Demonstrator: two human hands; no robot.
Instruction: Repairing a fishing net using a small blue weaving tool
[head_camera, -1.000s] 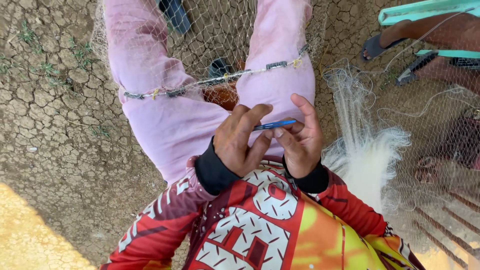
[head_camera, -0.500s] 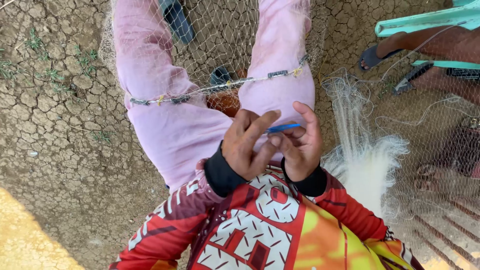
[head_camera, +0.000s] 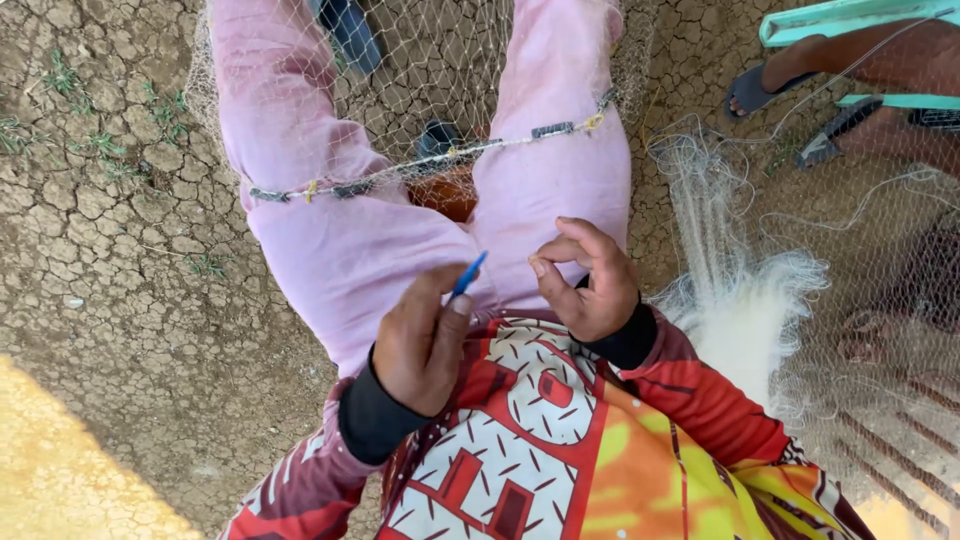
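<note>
My left hand (head_camera: 422, 340) pinches a thin blue netting needle (head_camera: 467, 275) between thumb and fingers, its tip pointing up and right. My right hand (head_camera: 588, 280) is a short way to the right, fingers curled with thumb and forefinger pinched together, seemingly on a fine strand of the net; I cannot make out the strand itself. Both hands hover over my lap in pink trousers (head_camera: 350, 250). A pale fishing net (head_camera: 450, 60) is draped over my knees, and its weighted edge line (head_camera: 420, 165) runs across both thighs.
A bunched white heap of net (head_camera: 740, 300) lies to the right on cracked dry earth (head_camera: 110, 250). Another person's feet in dark sandals (head_camera: 760, 90) and a turquoise seat (head_camera: 850, 15) are at the upper right. A dark sandal (head_camera: 350, 30) lies beyond my knees.
My hands have come apart: the left drew the blue needle down and left, while the right stayed pinched. Earlier both hands held the needle together.
</note>
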